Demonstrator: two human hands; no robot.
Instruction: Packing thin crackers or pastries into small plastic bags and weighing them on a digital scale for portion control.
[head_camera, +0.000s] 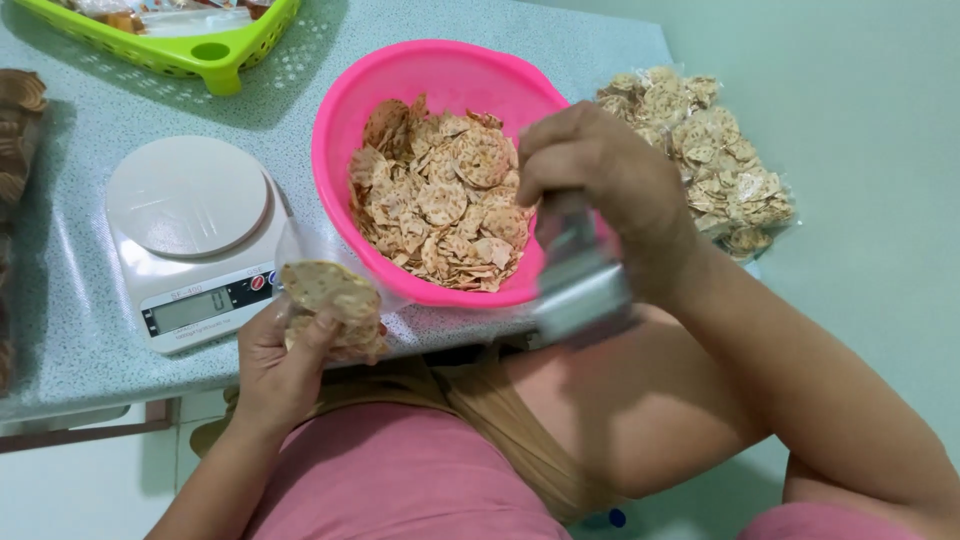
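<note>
Here, clear cracker bag (330, 295) in left hand (280, 365).

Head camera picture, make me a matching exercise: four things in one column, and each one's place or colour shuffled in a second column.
Things:
1. bowl of crackers
2. kitchen scale
3. basket
4. sealed cracker bags

Descriptions:
A. lime green, at the table's far edge
B. beyond the right hand, at the table's right end
C. pink, centre of the table
D. white, beside the left hand

Pairs: 1-C, 2-D, 3-A, 4-B
</note>
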